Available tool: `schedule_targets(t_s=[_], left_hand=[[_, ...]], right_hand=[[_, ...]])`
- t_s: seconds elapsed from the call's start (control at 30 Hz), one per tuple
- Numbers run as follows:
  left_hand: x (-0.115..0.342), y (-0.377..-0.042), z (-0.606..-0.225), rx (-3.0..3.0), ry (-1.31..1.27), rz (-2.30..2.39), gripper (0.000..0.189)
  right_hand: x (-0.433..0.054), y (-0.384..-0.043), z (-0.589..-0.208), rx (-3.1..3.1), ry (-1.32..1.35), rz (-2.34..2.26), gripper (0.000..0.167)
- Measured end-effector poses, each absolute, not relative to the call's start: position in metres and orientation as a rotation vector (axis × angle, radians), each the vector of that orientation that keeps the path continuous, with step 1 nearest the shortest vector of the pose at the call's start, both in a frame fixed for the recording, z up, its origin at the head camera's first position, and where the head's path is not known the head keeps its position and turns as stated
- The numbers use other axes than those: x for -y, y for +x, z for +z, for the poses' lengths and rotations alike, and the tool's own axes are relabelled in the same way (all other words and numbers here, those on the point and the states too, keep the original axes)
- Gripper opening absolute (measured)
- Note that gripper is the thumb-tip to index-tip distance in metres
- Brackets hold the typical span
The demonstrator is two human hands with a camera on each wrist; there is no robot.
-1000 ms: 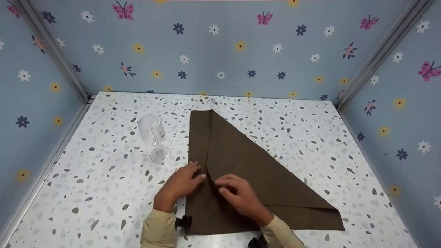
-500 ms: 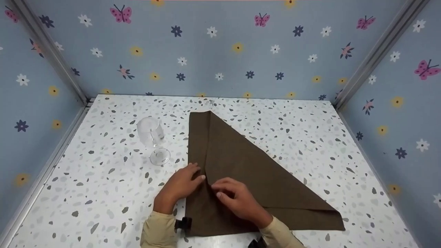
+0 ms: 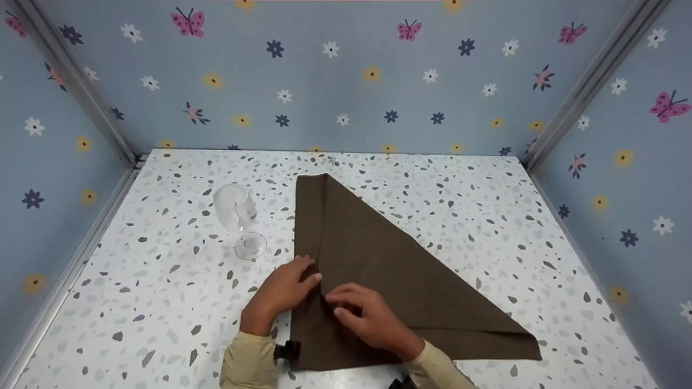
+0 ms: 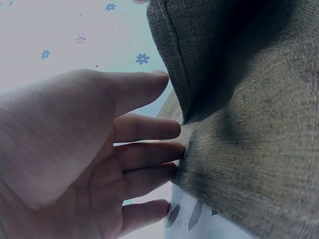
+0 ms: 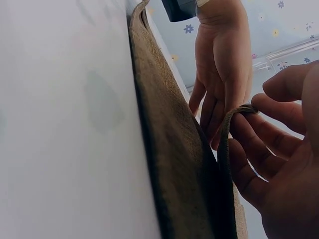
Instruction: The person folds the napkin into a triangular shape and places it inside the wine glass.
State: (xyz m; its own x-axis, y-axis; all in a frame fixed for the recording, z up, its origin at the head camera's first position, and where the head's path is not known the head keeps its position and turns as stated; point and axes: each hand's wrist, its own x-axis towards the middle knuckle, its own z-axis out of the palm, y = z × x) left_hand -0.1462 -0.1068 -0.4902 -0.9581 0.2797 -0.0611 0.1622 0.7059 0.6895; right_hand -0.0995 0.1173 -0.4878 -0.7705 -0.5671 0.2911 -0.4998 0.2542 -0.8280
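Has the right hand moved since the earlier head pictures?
Yes. Judged against the glass in the head view, the right hand has shifted slightly to the person's left and toward the person.

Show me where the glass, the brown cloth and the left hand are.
Glass [image 3: 234, 209]: head view, on its clear bowl.
Brown cloth [image 3: 381, 259]: head view, on its folded-over upper layer.
Left hand [image 3: 282, 287]: head view, on the back of the hand.
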Motion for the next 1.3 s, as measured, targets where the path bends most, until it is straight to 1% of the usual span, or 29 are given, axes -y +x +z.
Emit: schedule_targets(t_s=[0.23,0.53,0.77,1.07,1.3], left_hand=[[0.107,-0.147,-0.489,-2.739,0.338,1.098,0.054],[0.107,-0.147,-0.489,-2.742,0.360,1.113,0.054],[0.109,-0.147,-0.490,-2.741,0.382,1.112,0.056],[0.109,-0.145,-0.490,-2.730,0.342,1.088,0.058],[0.109,-0.146,-0.490,-2.746,0.370,1.091,0.058]], right_hand=[[-0.118,-0.104,-0.505,-2.429,-1.098,-1.520,0.024],[-0.117,-0.104,-0.504,-2.422,-1.175,-1.435,0.027],[-0.114,-0.101,-0.504,-2.400,-1.179,-1.388,0.028],[-0.112,-0.097,-0.506,-2.400,-1.263,-1.354,0.030],[-0.111,-0.095,-0.506,-2.381,-1.295,-1.308,0.030]])
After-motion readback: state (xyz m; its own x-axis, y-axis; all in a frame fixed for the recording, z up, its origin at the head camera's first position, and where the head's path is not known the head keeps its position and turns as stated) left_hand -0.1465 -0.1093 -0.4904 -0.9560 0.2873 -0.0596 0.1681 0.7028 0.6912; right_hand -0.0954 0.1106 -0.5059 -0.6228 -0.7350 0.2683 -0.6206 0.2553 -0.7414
